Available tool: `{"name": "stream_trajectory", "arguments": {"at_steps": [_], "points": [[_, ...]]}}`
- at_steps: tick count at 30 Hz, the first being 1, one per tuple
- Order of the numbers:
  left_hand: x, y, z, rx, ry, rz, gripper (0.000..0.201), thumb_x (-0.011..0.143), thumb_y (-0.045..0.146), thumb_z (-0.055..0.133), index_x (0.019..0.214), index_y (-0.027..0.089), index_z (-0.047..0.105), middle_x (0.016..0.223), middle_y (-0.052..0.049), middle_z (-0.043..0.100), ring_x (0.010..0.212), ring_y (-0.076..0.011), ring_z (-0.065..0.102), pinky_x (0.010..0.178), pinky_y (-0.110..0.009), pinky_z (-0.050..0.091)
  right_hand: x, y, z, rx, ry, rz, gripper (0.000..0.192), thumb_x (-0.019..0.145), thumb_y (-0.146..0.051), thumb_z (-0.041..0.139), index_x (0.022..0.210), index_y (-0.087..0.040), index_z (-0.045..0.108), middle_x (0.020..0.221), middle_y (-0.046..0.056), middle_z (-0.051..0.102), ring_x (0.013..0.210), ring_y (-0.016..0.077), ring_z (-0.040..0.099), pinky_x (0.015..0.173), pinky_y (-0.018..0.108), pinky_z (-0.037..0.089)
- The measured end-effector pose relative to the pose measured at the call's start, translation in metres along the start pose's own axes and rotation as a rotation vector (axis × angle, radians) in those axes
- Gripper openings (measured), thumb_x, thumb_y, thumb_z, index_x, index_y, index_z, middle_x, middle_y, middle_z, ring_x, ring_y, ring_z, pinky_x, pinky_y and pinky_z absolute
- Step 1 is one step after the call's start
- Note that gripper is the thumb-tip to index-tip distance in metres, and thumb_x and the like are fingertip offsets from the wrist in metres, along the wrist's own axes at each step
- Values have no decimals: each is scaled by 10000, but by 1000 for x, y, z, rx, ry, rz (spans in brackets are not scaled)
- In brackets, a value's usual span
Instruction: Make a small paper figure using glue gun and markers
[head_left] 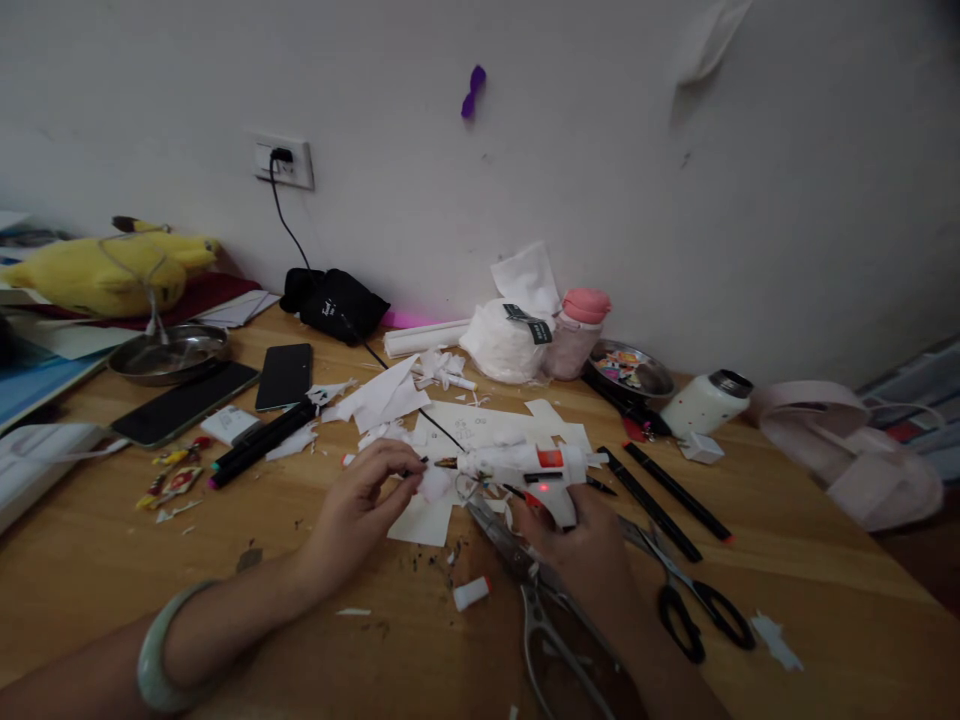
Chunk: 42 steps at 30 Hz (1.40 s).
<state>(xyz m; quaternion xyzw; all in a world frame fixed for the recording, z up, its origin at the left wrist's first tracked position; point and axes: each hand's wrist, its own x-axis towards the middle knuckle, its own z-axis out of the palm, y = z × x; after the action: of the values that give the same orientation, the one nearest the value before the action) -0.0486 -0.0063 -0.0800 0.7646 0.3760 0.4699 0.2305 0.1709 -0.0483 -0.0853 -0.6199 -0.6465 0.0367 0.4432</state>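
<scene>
Wooden table (787,540) under me: my right hand (581,545) grips the glue gun (536,468), my left hand (367,500) pinches a white piece (435,484) at its nozzle. Gluing now; next needs steady pressing.

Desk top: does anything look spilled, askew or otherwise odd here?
Yes. White paper scraps and dark specks litter the wooden desk around the hands. The right hand holds a white glue gun, its red light on, beside the left hand. Nothing looks broken.
</scene>
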Motion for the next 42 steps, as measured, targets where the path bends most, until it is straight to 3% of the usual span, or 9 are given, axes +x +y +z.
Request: {"name": "stream_trajectory", "arguments": {"at_steps": [18,25,33,38,42], "points": [[1,-5,1,-177,63,-186,74,758,149,530,786,205,570,825,-13,552,798,-132,533,736,-255,439,2,5,-3,-26,-33,-14,250,644,-317,587,504,-156,457,397,-26,446,345,74,403,334,164,320],[0,-2,0,-218,84,-292,50,751,195,542,793,201,569,841,-11,545,787,-136,526,704,-245,426,2,3,-4,12,-53,86,238,648,-333,584,546,-150,471,413,-28,463,358,76,417,350,166,332],[0,-3,0,-278,118,-281,69,745,165,549,794,205,577,846,-9,544,800,-132,520,721,-239,418,2,4,-3,48,-77,144,250,650,-349,585,549,-153,466,435,-15,482,380,86,434,369,177,350],[0,-4,0,-301,131,-274,69,747,156,551,795,199,577,847,-12,546,806,-130,518,725,-233,420,3,5,-3,59,-76,97,263,644,-354,579,526,-156,453,417,-19,462,362,81,412,354,177,327],[-1,-4,1,-323,134,-271,79,747,147,549,789,206,581,850,-6,545,820,-125,517,734,-223,418,4,6,-3,7,-129,183,276,649,-400,574,574,-150,484,467,-1,492,408,98,434,405,197,352]]}}
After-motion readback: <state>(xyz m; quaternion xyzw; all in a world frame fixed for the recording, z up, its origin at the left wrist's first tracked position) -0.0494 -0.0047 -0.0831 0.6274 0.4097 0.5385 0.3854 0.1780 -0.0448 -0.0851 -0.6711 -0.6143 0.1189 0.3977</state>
